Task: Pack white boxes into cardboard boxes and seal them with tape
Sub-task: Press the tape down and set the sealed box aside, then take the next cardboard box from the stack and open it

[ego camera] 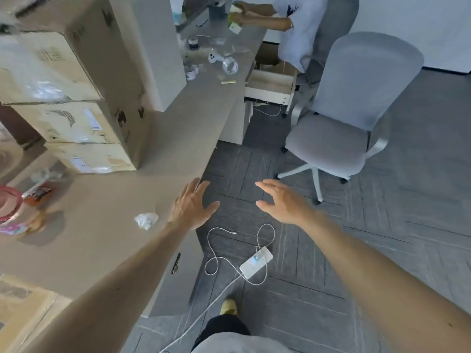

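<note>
- You stand on a grey carpet floor (pixel 382 250) beside a long beige counter (pixel 102 225); the cardboard boxes (pixel 76 72) are stacked on it at your left, and no white box shows clearly
- Your left hand (pixel 190 207) and right hand (pixel 283 202) are both spread and hold nothing, near the counter edge
- The white cable (pixel 267 224) and power strip (pixel 256 262) lie just ahead of your shoe (pixel 228 306); I think you may trip there
- Print and stickers on the cardboard boxes are too blurred to read
</note>
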Motion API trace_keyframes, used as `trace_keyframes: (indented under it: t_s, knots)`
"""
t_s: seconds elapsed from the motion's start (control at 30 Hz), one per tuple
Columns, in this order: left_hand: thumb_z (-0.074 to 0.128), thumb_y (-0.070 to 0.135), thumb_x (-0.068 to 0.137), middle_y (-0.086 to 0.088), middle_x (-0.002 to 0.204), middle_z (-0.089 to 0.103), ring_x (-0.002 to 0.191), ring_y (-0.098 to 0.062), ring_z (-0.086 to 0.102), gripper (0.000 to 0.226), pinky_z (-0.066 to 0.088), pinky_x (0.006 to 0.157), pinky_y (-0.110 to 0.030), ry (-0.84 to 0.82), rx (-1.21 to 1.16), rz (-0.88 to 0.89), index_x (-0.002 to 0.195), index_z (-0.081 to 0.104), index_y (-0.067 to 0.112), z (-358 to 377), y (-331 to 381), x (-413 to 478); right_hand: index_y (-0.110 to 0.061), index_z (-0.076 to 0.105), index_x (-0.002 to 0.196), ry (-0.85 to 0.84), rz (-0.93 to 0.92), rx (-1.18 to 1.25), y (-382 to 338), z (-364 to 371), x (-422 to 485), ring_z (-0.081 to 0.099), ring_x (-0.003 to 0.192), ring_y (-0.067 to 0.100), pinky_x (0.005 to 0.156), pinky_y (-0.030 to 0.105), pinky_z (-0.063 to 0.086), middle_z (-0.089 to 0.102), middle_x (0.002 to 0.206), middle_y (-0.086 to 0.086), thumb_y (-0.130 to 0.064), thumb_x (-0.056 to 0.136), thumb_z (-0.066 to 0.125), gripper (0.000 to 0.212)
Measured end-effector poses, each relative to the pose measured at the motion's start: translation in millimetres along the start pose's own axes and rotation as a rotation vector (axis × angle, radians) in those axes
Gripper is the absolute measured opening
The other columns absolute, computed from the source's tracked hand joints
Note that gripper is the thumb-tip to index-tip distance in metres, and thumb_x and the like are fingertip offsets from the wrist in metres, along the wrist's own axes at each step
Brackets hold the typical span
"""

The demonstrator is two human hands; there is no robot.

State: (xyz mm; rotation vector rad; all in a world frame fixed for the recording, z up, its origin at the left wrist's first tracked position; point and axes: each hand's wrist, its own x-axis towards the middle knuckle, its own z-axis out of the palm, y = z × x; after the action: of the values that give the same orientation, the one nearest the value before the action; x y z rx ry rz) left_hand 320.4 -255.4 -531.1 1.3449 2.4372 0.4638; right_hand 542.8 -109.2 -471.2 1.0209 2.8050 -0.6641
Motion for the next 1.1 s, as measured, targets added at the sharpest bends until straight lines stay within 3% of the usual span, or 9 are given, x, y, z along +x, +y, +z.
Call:
trace_keyframes:
  t_s: [0.27, 0.37, 0.6, 0.77, 0.93, 1.1]
  knots:
    - [0.056, 0.053, 0.093, -0.001, 0.162, 0.023, 0.146, -0.024, 0.026, 0.066, 0.034, 0.111, -0.047, 0.076, 0.063, -0.029, 0.15, 0.033, 0.03, -37.4, 10.3, 111.0, -0.025, 0.031, 0.152, 0.011, -0.125, 0.011, 25.5, -58.7, 115.4, 0.036, 0.14, 0.018, 0.109, 0.035, 0.035, 0.028, 0.158, -0.004, -0.044, 0.099, 0.049, 0.059]
    - [0.051, 0.061, 0.093, 0.001, 0.164, 0.018, 0.148, -0.025, 0.022, 0.069, 0.031, 0.113, -0.049, 0.076, 0.11, -0.074, 0.152, 0.027, 0.034, -47.0, 12.5, 147.6, -0.025, 0.031, 0.152, -0.013, -0.193, 0.012, 38.3, -76.7, 166.6, 0.035, 0.141, 0.018, 0.11, 0.035, 0.034, 0.028, 0.158, -0.004, -0.044, 0.099, 0.048, 0.059]
    - [0.041, 0.077, 0.087, 0.005, 0.165, 0.013, 0.151, -0.023, 0.016, 0.081, 0.024, 0.12, -0.049, 0.144, 0.203, -0.294, 0.155, 0.018, 0.038, -75.1, 24.0, 228.9, -0.024, 0.033, 0.151, -0.051, -0.426, 0.003, 70.3, -138.8, 298.4, 0.04, 0.138, 0.019, 0.108, 0.036, 0.038, 0.034, 0.155, -0.006, -0.043, 0.098, 0.05, 0.058]
    - [0.031, 0.084, 0.083, 0.005, 0.164, 0.019, 0.149, -0.02, 0.019, 0.088, 0.028, 0.118, -0.047, 0.264, 0.249, -0.475, 0.156, 0.016, 0.038, -107.6, 50.2, 254.2, -0.026, 0.033, 0.151, -0.092, -0.619, -0.041, 77.4, -203.7, 370.6, 0.043, 0.136, 0.021, 0.107, 0.034, 0.036, 0.034, 0.156, -0.005, -0.045, 0.098, 0.05, 0.058]
    - [0.027, 0.086, 0.072, 0.003, 0.157, 0.034, 0.144, -0.021, 0.031, 0.094, 0.032, 0.114, -0.042, 0.447, 0.282, -0.553, 0.15, 0.036, 0.035, -160.5, 74.2, 257.7, -0.027, 0.033, 0.151, -0.058, -0.793, -0.069, 50.3, -254.3, 418.0, 0.043, 0.137, 0.02, 0.106, 0.04, 0.041, 0.032, 0.157, -0.007, -0.048, 0.097, 0.05, 0.06]
    - [0.033, 0.082, 0.081, -0.004, 0.155, 0.04, 0.141, -0.026, 0.037, 0.085, 0.037, 0.111, -0.047, 0.57, 0.356, -0.612, 0.146, 0.044, 0.028, -213.6, 71.6, 247.9, -0.02, 0.035, 0.15, -0.048, -0.966, -0.083, -2.5, -278.6, 450.8, 0.045, 0.134, 0.024, 0.103, 0.042, 0.044, 0.035, 0.155, -0.001, -0.044, 0.097, 0.052, 0.06]
